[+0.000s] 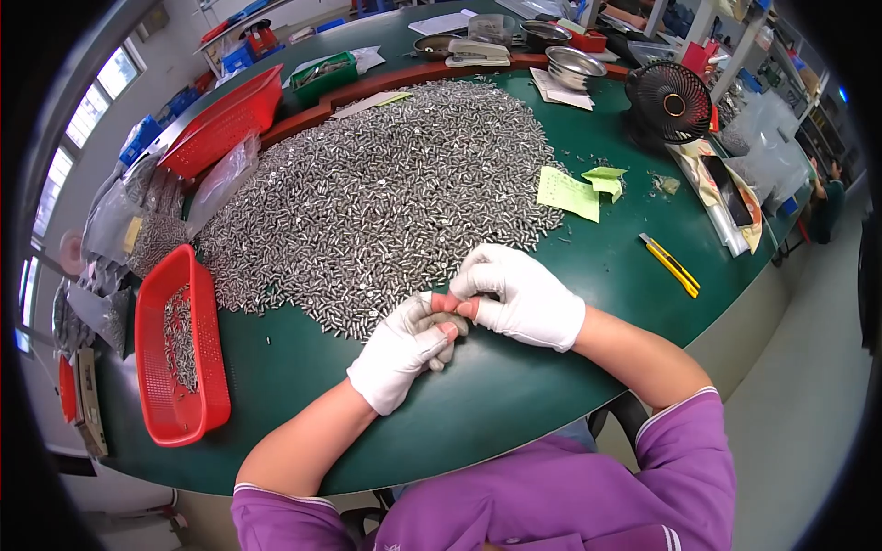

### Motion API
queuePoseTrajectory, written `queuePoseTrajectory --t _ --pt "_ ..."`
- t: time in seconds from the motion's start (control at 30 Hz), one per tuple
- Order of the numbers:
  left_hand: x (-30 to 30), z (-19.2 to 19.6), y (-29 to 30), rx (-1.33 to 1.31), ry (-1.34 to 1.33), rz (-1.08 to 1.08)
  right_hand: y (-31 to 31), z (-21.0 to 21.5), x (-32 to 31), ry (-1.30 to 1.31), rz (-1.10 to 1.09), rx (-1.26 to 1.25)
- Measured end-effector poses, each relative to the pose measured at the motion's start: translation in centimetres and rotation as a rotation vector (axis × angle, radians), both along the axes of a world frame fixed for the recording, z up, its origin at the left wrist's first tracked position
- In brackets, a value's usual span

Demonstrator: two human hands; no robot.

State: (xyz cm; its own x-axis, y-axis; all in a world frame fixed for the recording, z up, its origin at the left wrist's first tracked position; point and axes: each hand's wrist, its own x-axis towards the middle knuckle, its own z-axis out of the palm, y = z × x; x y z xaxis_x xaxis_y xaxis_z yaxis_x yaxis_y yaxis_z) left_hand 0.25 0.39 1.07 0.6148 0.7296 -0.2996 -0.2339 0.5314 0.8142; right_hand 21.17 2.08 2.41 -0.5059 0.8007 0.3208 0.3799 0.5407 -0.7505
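My left hand [401, 352] and my right hand [525, 301] wear white gloves with some fingertips bare. They meet at the near edge of a wide heap of small silvery metal pins [395, 193], just above the green tabletop [441, 422]. The thumb and fingers of each hand are pinched together, fingertip to fingertip. Whatever lies between them is too small or hidden to name. To the left stands a long red plastic basket [219, 386] with a thin layer of similar pins [181, 340] inside.
Yellow-green paper slips [568, 193] lie at the heap's right side. Farther right are a yellow box cutter [671, 265], a black fan [669, 103] and a phone [726, 191]. Metal bowls [574, 66], a green bin [324, 79] and another red basket [225, 124] stand behind the heap.
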Motion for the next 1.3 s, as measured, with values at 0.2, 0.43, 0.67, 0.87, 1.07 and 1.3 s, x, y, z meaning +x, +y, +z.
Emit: queuePoseTrajectory --t 0.2,0.43,0.67,0.87,1.07,1.3 --pt "-0.1 -0.2 0.0 -0.004 0.019 0.031 -0.3 0.0 -0.1 0.012 -0.103 0.037" --pt "-0.5 -0.9 0.1 0.034 -0.031 0.035 2.2 -1.5 3.3 -0.3 -0.475 0.333" --pt "-0.2 -0.7 0.1 -0.012 -0.066 0.068 2.0 -1.4 2.0 -0.476 -0.43 0.201" --pt "-0.7 -1.3 0.3 0.028 -0.049 0.023 1.8 -1.8 1.2 -0.416 -0.331 0.276" --pt "-0.4 -0.7 0.3 0.013 0.045 -0.046 0.0 -0.7 -0.2 -0.091 -0.033 0.219" --pt "-0.2 -0.3 0.2 0.031 0.093 -0.055 0.0 -0.7 -0.1 -0.051 0.047 0.129"
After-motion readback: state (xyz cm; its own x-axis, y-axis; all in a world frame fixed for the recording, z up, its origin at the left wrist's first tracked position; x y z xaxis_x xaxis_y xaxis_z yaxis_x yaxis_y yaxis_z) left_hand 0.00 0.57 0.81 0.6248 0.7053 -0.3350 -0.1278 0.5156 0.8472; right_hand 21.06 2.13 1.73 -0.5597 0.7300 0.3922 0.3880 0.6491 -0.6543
